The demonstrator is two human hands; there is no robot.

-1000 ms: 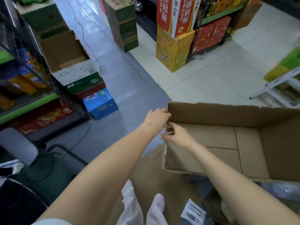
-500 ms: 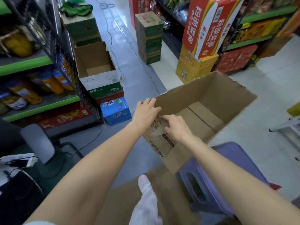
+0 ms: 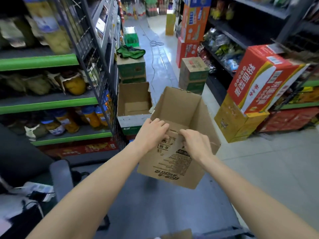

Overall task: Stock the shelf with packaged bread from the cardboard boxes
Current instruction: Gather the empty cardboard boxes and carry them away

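Both my hands grip the near rim of the cardboard box point(image 3: 179, 138), held off the floor with its open mouth tipped away from me. My left hand point(image 3: 151, 133) curls over the rim's left part, fingers inside; my right hand point(image 3: 196, 145) pinches the same edge just beside it, knuckles up. Both forearms reach forward, nearly straight. Beyond my left hand an open-topped carton point(image 3: 134, 102) stands against the green-edged shelf point(image 3: 51, 102). Right of my grip, a red carton point(image 3: 262, 78) lies tilted on yellow ones.

Both hands' grip on empty cardboard box point(image 3: 179, 152)
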